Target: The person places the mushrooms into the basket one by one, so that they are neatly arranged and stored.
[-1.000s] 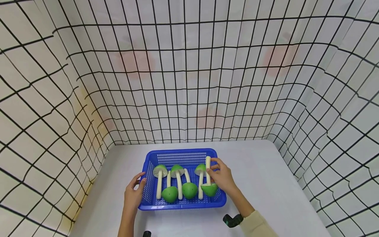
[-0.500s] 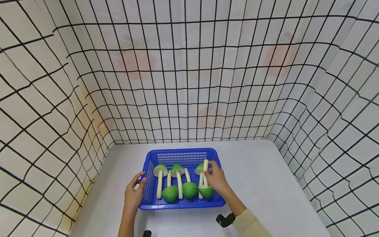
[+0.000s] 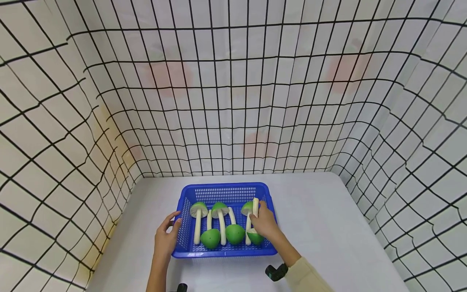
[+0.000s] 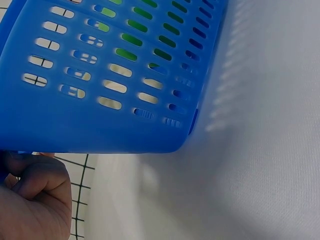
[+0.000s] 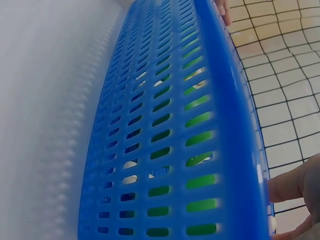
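A blue plastic basket (image 3: 224, 254) with slotted walls holds several toy mushrooms with green caps and white stems. They lie side by side with caps alternating between the far and near ends. My right hand (image 3: 266, 223) pinches the stem of the rightmost mushroom (image 3: 255, 207), whose cap points toward me, inside the basket. Beside it lies another mushroom (image 3: 248, 227) with its cap at the far end. On the left, my left hand (image 3: 166, 239) grips the basket's side rim; curled fingers (image 4: 47, 177) show at the edge in the left wrist view. The basket wall hides the mushrooms in both wrist views.
The basket stands on a white-covered table (image 3: 310, 211). White cloth walls with black grid netting (image 3: 233, 134) enclose the back and both sides. A black device (image 3: 276, 272) sits at my right wrist, beside a beige sleeve (image 3: 306, 278).
My right hand has shifted slightly left and down with the mushroom, bringing it closer to its neighbour. My left hand and the basket stay in place.
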A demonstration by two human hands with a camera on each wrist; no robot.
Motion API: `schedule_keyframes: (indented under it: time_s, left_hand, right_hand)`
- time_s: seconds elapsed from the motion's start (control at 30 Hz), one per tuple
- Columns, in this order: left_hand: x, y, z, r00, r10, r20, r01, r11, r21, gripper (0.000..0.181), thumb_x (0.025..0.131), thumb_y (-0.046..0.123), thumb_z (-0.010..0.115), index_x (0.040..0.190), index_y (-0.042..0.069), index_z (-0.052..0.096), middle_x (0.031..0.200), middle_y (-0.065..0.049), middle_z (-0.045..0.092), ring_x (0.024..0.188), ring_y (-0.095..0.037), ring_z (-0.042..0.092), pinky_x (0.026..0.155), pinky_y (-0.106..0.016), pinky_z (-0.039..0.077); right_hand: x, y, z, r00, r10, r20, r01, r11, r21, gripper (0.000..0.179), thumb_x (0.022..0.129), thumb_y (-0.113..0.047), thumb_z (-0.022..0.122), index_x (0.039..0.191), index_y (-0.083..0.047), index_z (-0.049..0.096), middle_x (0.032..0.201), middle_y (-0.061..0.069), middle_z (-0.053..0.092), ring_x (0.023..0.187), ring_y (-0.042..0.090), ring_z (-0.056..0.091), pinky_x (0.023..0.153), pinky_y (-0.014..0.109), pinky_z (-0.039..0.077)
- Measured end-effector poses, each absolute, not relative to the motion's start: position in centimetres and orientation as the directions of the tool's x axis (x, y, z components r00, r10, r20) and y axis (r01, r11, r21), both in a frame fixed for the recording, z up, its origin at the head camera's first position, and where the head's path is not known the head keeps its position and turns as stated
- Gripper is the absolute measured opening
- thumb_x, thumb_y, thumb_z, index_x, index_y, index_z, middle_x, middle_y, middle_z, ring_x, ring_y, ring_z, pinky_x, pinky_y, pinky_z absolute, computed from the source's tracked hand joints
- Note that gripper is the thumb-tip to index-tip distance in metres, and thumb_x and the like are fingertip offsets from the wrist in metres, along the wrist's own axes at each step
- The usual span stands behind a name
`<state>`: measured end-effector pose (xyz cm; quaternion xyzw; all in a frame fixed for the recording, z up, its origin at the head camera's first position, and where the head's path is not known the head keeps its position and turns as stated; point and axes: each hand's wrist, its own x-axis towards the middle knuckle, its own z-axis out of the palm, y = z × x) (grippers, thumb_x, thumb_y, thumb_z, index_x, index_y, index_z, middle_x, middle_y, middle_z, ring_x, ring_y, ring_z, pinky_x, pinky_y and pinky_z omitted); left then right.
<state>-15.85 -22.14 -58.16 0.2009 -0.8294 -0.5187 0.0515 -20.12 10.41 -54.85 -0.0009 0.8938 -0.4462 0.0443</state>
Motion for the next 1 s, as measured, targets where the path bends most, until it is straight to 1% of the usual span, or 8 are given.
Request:
schedule_keyframes:
  time_s: [0.07,0.2,0.33,0.5,0.6,0.73,0.9,1.0]
  left_hand:
    - [-15.8,-22.2,-58.2,-0.914,-0.388,-0.117,-0.276,0.385,0.880,0.049,0.092,0.060,0.052,0.134,0.036,0.053,0.125,-0.013,0.056,0.102,-0.033,0.059,0.083,-0.047,0.057]
    - [-15.8,-22.3,-58.2,-0.917,-0.383,-0.107,-0.268,0.397,0.878,0.049,0.092,0.060,0.052,0.135,0.036,0.053,0.126,-0.014,0.056,0.101,-0.033,0.060,0.082,-0.047,0.057]
    - [-15.8,-22.4,-58.1,-0.920,-0.377,-0.110,-0.266,0.392,0.880,0.047,0.092,0.058,0.053,0.134,0.037,0.053,0.126,-0.014,0.056,0.099,-0.033,0.061,0.081,-0.045,0.057]
    - [-15.8,-22.3,-58.0,-0.919,-0.375,-0.120,-0.271,0.381,0.884,0.047,0.093,0.058,0.053,0.135,0.036,0.053,0.125,-0.014,0.056,0.099,-0.032,0.061,0.079,-0.045,0.058]
    - [-15.8,-22.3,-57.9,-0.918,-0.379,-0.119,-0.272,0.381,0.884,0.047,0.093,0.057,0.053,0.135,0.036,0.053,0.124,-0.014,0.056,0.096,-0.032,0.061,0.077,-0.043,0.058]
    - [-15.7,-22.4,-57.9,-0.916,-0.385,-0.111,-0.269,0.385,0.883,0.048,0.093,0.056,0.055,0.135,0.035,0.053,0.122,-0.014,0.057,0.094,-0.032,0.061,0.075,-0.041,0.058]
    - [-15.6,-22.8,-57.7,-0.921,-0.377,-0.100,-0.259,0.400,0.879,0.054,0.091,0.058,0.057,0.137,0.031,0.051,0.123,-0.015,0.057,0.096,-0.031,0.061,0.076,-0.040,0.058]
    - [-15.5,-23.1,-57.5,-0.922,-0.377,-0.086,-0.253,0.419,0.872,0.062,0.088,0.061,0.058,0.141,0.031,0.047,0.123,-0.013,0.056,0.098,-0.030,0.061,0.075,-0.038,0.057]
  right_hand:
    - [-19.8,10.4,-54.7,-0.995,-0.042,-0.093,0.047,0.613,-0.788,0.069,0.094,-0.014,0.057,0.146,0.013,0.020,0.137,0.038,0.044,0.121,0.049,0.053,0.092,0.057,0.049]
    - [-19.2,10.6,-54.4,-0.990,-0.055,-0.126,0.071,0.582,-0.810,0.073,0.096,-0.018,0.056,0.149,0.010,0.015,0.144,0.035,0.038,0.127,0.047,0.048,0.097,0.057,0.046]
    - [-18.6,11.1,-54.0,-0.988,-0.071,-0.138,0.076,0.550,-0.832,0.073,0.096,-0.021,0.057,0.150,0.007,0.017,0.145,0.031,0.040,0.129,0.045,0.048,0.098,0.054,0.047]
    - [-17.8,12.1,-53.2,-0.986,-0.086,-0.146,0.081,0.513,-0.854,0.073,0.095,-0.025,0.062,0.150,0.002,0.022,0.147,0.027,0.041,0.130,0.044,0.048,0.097,0.053,0.048]
    - [-17.6,12.8,-52.9,-0.988,-0.098,-0.118,0.055,0.497,-0.866,0.074,0.094,-0.030,0.064,0.150,-0.001,0.024,0.148,0.024,0.041,0.130,0.043,0.048,0.097,0.053,0.049]
    - [-17.6,14.1,-52.9,-0.992,-0.096,-0.076,0.021,0.474,-0.880,0.071,0.093,-0.035,0.065,0.148,-0.007,0.030,0.146,0.018,0.045,0.128,0.038,0.052,0.098,0.049,0.049]
    - [-17.8,16.1,-53.3,-0.994,-0.095,-0.052,0.007,0.419,-0.908,0.068,0.091,-0.037,0.067,0.146,-0.012,0.035,0.145,0.012,0.047,0.129,0.033,0.053,0.098,0.044,0.050]
    - [-17.9,17.4,-53.3,-0.995,-0.091,-0.031,-0.009,0.408,-0.913,0.068,0.091,-0.040,0.067,0.145,-0.014,0.035,0.145,0.012,0.047,0.131,0.033,0.050,0.098,0.043,0.050]
